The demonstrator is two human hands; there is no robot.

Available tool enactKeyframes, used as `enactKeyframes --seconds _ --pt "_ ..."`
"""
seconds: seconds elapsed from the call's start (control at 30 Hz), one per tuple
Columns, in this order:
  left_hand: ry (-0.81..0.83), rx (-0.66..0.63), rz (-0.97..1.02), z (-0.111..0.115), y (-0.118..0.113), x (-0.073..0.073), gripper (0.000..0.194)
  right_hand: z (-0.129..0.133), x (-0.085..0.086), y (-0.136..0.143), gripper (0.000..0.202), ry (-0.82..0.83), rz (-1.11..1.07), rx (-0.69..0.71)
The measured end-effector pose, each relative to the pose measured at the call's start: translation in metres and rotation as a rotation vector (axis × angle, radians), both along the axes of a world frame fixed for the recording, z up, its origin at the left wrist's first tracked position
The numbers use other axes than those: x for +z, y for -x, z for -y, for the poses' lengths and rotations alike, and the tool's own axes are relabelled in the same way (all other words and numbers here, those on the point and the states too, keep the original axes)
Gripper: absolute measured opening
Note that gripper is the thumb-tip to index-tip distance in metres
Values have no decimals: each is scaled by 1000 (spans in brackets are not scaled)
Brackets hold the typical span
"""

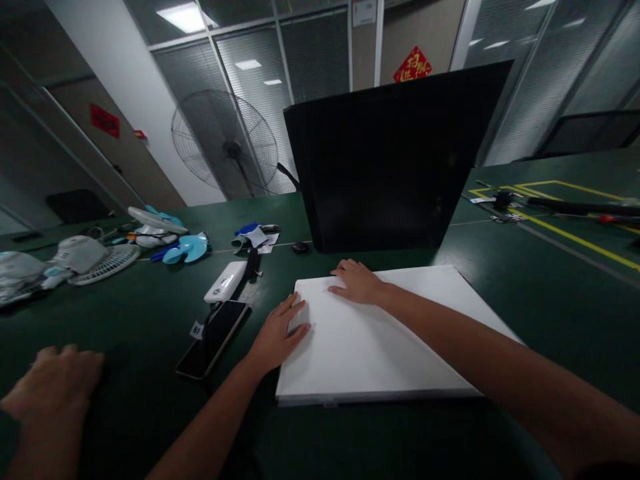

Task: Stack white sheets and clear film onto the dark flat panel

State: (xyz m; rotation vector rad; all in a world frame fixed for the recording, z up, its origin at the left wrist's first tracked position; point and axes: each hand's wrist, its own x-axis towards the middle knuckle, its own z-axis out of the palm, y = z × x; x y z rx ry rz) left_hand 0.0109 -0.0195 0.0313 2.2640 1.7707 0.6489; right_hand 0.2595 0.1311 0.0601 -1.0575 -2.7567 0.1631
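While the white board (370, 350) lies flat on the counter (140, 300), the left hand (277, 338) and right hand (361, 283) rest on it, fingers spread apart; it looks fully laid down, not lifted.

The left forearm (210, 415) is slanting forward, its left hand (275, 335) spreading the thumb (299, 333) from the fingers (290, 307), while the right forearm (465, 337) is reaching diagonally leftward, its right hand (359, 283) lying palm down, farther ahead.
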Motion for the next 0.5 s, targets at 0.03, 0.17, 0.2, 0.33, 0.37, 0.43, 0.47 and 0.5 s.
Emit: enactKeyframes --seconds 0.03,0.17,0.2,0.33,0.37,0.43,0.47,0.5 --pt "-2 5 3 0 0 -1 55 -1 1 4 60 -1 2 10" --pt "-20 10 23 -1 0 -2 52 2 0 11 54 -13 7 44" --pt "-23 15 26 -2 0 -2 52 3 -1 11 53 -19 4 47" --pt "-27 46 24 -3 -2 -1 49 7 -6 9 52 -36 -13 43" --pt "-26 49 20 -4 -3 -1 49 8 -7 8 52 -38 -17 41" --pt "-23 55 8 -4 -4 -1 48 8 -7 8 51 -42 -22 42" --pt "-18 58 -1 -4 -4 -1 48 8 -7 8 51 -44 -22 43" --pt "-11 58 -10 -4 -5 -1 48 8 -7 8 51 -45 -22 44"
